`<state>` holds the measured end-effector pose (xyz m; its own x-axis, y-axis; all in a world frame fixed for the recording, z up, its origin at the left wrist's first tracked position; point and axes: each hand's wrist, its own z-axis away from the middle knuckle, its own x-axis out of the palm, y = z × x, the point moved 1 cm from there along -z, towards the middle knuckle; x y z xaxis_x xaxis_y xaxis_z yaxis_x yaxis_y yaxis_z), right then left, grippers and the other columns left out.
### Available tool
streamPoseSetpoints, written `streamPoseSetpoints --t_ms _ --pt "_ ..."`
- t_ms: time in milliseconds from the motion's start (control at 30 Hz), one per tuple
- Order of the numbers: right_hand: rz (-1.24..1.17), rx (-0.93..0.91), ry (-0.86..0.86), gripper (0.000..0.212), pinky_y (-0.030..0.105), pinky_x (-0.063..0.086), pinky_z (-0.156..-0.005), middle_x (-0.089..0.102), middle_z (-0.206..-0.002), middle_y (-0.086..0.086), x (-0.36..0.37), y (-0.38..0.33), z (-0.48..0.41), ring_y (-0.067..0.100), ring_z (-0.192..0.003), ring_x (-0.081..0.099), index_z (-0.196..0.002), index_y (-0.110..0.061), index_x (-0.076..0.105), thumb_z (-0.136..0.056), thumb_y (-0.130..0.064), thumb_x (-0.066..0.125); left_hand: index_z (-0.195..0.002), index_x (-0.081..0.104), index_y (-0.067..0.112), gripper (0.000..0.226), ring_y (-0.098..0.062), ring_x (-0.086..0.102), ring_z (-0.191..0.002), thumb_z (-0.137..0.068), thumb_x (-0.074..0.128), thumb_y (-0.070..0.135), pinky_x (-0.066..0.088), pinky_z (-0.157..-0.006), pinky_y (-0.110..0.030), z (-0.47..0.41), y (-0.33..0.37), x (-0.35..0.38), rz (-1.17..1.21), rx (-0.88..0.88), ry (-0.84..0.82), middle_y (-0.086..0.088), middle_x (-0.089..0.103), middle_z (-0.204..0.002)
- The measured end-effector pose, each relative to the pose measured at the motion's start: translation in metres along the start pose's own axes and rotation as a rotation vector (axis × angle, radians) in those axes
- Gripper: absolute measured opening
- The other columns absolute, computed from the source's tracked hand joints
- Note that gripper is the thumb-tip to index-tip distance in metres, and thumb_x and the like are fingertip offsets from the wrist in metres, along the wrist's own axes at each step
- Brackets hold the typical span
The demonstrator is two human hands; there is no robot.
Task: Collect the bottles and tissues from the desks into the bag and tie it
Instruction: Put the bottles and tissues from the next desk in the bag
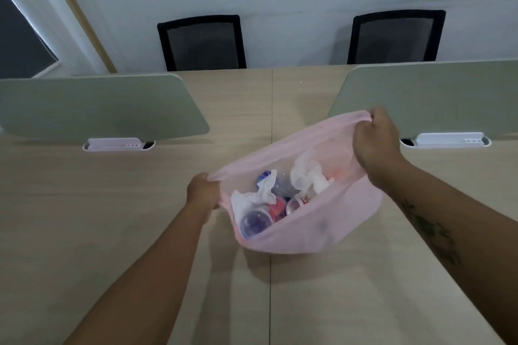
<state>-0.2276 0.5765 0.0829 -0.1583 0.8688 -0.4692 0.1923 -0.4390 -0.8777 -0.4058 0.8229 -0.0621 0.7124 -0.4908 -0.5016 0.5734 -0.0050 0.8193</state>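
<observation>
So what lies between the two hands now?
In the head view, the open mouth of the pink bag stretches from the left hand to the right hand; crumpled tissues and bottles lie inside it.

Pale wood table (112,218) — green dividers (98,103) stand on it left and right, a white socket box (117,144) below each.

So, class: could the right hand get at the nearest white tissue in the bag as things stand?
Probably, once it lets go: the right hand grips the pink bag by its rim, so it is busy. The mouth is open and the tissue lies uncovered near that hand.
</observation>
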Motion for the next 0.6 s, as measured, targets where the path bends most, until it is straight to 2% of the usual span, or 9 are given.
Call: streamPoseSetpoints --t_ms 67,167,267,367,500,600 --pt "0.167 -0.110 -0.014 0.014 0.039 0.043 -0.072 0.053 -0.095 0.010 -0.005 -0.010 -0.013 0.029 -0.082 0.048 -0.104 -0.009 0.045 -0.097 -0.013 0.033 -0.077 0.063 0.010 0.009 -0.024 0.054 -0.062 -0.079 0.058 0.017 0.045 -0.055 -0.034 0.004 0.039 -0.026 0.045 0.096 0.025 -0.014 0.059 -0.071" --pt "0.418 -0.249 -0.132 0.016 0.042 0.043 -0.074 0.056 -0.102 0.022 -0.004 -0.028 -0.024 0.036 -0.085 0.050 -0.104 -0.004 0.045 -0.098 -0.016 0.035 -0.079 0.067 0.009 0.027 -0.028 0.058 -0.068 -0.095 0.056 0.029 0.047 -0.062 -0.036 -0.007 0.083 -0.073 -0.116 0.252 0.039 -0.016 0.064 -0.079" --pt "0.382 -0.320 -0.065 0.015 0.048 0.047 -0.073 0.055 -0.096 0.021 0.008 -0.059 -0.022 0.039 -0.083 0.053 -0.104 -0.003 0.044 -0.097 -0.014 0.035 -0.095 0.069 0.002 0.033 -0.038 0.063 -0.085 -0.095 0.054 0.031 0.053 -0.074 -0.043 -0.018 0.097 -0.125 -0.174 0.336 0.174 -0.024 0.066 -0.093" --pt "0.408 -0.360 -0.117 0.016 0.045 0.044 -0.074 0.053 -0.096 0.019 0.035 -0.082 -0.012 0.036 -0.082 0.049 -0.105 -0.003 0.045 -0.099 -0.014 0.035 -0.103 0.068 0.000 0.038 -0.041 0.063 -0.090 -0.099 0.049 0.033 0.051 -0.077 -0.042 -0.022 0.089 -0.162 -0.251 0.336 0.212 -0.025 0.066 -0.097" --pt "0.304 -0.373 -0.156 0.019 0.037 0.037 -0.069 0.055 -0.104 0.023 0.081 -0.111 0.005 0.037 -0.086 0.051 -0.105 -0.002 0.045 -0.099 -0.016 0.034 -0.093 0.072 0.003 0.036 -0.042 0.066 -0.083 -0.098 0.050 0.030 0.053 -0.073 -0.041 -0.024 0.059 -0.211 -0.174 0.308 0.280 -0.027 0.068 -0.090" --pt "0.195 -0.334 -0.234 0.018 0.033 0.035 -0.071 0.053 -0.106 0.018 0.122 -0.131 0.024 0.031 -0.088 0.049 -0.104 -0.004 0.045 -0.099 -0.016 0.034 -0.095 0.066 0.007 0.027 -0.029 0.059 -0.064 -0.095 0.057 0.032 0.052 -0.060 -0.033 -0.014 0.023 -0.246 -0.126 0.221 0.293 -0.020 0.065 -0.085"
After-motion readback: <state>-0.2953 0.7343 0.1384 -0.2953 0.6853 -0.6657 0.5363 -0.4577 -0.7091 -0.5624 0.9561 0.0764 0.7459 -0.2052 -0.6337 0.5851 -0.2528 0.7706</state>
